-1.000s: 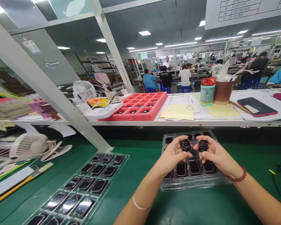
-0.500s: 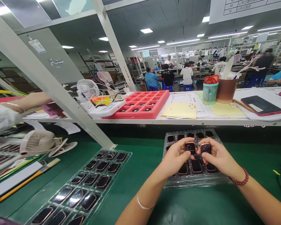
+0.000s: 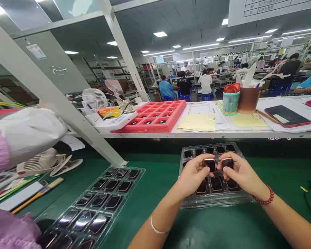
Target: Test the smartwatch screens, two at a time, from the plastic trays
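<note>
Our left grip (image 3: 196,170) pinches 1 smartwatch (image 3: 209,165) and our right grip (image 3: 235,169) a 2nd smartwatch (image 3: 227,162), both over the clear plastic tray (image 3: 215,201); we judge them light, rigid, slippery-faced, scratch-prone, best held by their gold-coloured rims.

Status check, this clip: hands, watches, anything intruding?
Left hand gripping one watch, right hand a second watch. Both over the loaded tray. Co-worker's sleeve at far left, apart from both hands.

Factory assembly hall, seated workers (image 3: 205,84), ceiling strip lights (image 3: 200,46), green worktop (image 3: 158,183), trays (image 3: 215,201) of watches (image 3: 216,184)
</note>
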Demonstrator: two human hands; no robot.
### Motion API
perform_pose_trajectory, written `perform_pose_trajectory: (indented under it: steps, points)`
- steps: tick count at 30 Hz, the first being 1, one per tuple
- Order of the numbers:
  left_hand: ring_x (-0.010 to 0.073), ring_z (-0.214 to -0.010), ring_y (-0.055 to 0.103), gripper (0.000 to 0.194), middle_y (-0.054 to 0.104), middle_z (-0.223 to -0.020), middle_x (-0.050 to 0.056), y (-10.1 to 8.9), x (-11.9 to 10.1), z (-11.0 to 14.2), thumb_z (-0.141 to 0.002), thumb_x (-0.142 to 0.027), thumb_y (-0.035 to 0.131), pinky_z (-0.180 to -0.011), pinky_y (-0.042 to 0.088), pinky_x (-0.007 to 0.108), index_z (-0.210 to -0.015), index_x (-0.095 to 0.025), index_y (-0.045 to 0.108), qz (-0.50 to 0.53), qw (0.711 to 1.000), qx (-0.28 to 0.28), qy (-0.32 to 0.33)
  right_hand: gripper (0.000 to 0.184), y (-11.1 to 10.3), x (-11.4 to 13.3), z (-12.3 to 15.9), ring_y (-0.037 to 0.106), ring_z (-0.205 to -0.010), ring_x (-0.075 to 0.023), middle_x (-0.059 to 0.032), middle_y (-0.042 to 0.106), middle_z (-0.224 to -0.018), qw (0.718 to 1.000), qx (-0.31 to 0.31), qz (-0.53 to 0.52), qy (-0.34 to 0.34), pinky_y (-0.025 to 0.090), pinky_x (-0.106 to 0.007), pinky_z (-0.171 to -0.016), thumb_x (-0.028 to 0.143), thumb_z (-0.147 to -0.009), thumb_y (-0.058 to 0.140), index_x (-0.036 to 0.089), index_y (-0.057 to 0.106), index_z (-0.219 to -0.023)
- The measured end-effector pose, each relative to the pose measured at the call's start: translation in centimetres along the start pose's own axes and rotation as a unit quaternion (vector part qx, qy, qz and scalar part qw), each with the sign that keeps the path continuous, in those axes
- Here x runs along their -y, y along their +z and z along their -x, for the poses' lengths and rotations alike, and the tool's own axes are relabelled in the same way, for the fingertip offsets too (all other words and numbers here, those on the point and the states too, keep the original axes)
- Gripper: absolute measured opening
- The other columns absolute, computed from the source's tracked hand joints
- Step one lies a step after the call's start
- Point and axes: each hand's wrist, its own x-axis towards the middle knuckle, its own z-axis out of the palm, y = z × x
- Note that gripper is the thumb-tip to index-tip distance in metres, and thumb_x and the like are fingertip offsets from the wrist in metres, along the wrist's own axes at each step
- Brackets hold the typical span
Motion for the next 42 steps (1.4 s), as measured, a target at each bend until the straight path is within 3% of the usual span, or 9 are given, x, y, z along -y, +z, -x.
perform_pose_trajectory:
  steps: [7,16,21,26,29,33,37,42]
  points:
    - [0.0131,-0.072,0.062,0.042,0.064,-0.096,0.006,0.02,-0.11,-0.04,-0.069,-0.005,0.053,-0.078,0.048,0.03,-0.11,-0.016,0.055,-0.009,1.0,-0.001,-0.005,0.027,0.14,0.17,-0.02,0.058,-0.068,-0.0129,-0.0036,0.061,-0.09,1.0,-0.001,0.004,-0.002,0.052,-0.027,-0.063,0.014,-0.078,0.056,0.02,0.051,-0.104]
    - [0.0135,-0.072,0.062,0.039,0.064,-0.097,0.006,0.05,-0.03,0.01,-0.071,-0.01,0.057,-0.077,0.049,0.03,-0.109,-0.016,0.057,0.0,1.0,-0.002,0.0,0.017,0.27,0.1,-0.12,0.057,-0.066,-0.0127,-0.0027,0.06,-0.085,1.0,-0.009,0.006,-0.011,0.052,-0.026,-0.059,0.019,-0.081,0.055,0.02,0.053,-0.098]
    - [0.0124,-0.069,0.061,0.034,0.064,-0.086,0.004,-0.04,0.03,-0.09,-0.075,-0.012,0.053,-0.073,0.049,0.028,-0.109,-0.016,0.056,-0.01,1.0,0.0,0.002,0.026,0.17,0.06,0.03,0.057,-0.069,-0.0133,-0.0036,0.06,-0.09,1.0,0.01,0.004,-0.012,0.052,-0.027,-0.063,0.014,-0.078,0.056,0.02,0.053,-0.103]
    - [0.013,-0.073,0.062,0.04,0.064,-0.095,0.005,-0.03,-0.1,-0.03,-0.071,-0.007,0.055,-0.076,0.049,0.029,-0.11,-0.016,0.056,-0.028,1.0,-0.002,0.002,0.022,-0.29,-0.19,-0.02,0.059,-0.066,-0.0127,-0.0045,0.061,-0.091,1.0,0.016,-0.008,-0.004,0.052,-0.028,-0.062,0.02,-0.083,0.053,0.02,0.052,-0.105]
    - [0.0137,-0.073,0.061,0.033,0.064,-0.096,0.007,0.01,0.01,-0.09,-0.074,-0.014,0.058,-0.073,0.05,0.029,-0.107,-0.015,0.059,-0.027,1.0,-0.005,0.008,0.018,-0.45,-0.31,-0.14,0.057,-0.06,-0.0119,-0.0038,0.061,-0.086,1.0,0.01,-0.017,0.004,0.051,-0.027,-0.056,0.027,-0.088,0.048,0.019,0.054,-0.103]
    - [0.0156,-0.075,0.059,0.026,0.063,-0.093,0.008,-0.04,0.42,-0.23,-0.078,-0.025,0.057,-0.067,0.051,0.029,-0.101,-0.014,0.062,-0.017,0.999,-0.01,0.028,0.02,-0.26,-0.21,-0.01,0.059,-0.064,-0.0127,-0.0037,0.061,-0.088,1.0,0.016,-0.007,0.003,0.052,-0.028,-0.06,0.023,-0.085,0.052,0.02,0.054,-0.104]
    - [0.0143,-0.076,0.059,0.031,0.063,-0.095,0.006,-0.14,0.52,-0.09,-0.075,-0.016,0.057,-0.073,0.051,0.029,-0.106,-0.016,0.059,-0.038,0.999,-0.015,0.03,0.025,-0.1,-0.11,0.16,0.06,-0.067,-0.0132,-0.0047,0.061,-0.093,1.0,0.03,-0.004,0.006,0.052,-0.029,-0.064,0.019,-0.082,0.054,0.02,0.053,-0.107]
    - [0.0149,-0.079,0.06,0.035,0.062,-0.099,0.007,-0.12,0.21,0.11,-0.073,-0.009,0.052,-0.076,0.05,0.029,-0.107,-0.016,0.058,-0.059,0.998,-0.011,0.022,0.017,-0.26,-0.24,-0.04,0.058,-0.061,-0.0121,-0.005,0.061,-0.087,1.0,0.019,-0.012,0.006,0.05,-0.027,-0.057,0.026,-0.088,0.048,0.018,0.054,-0.103]
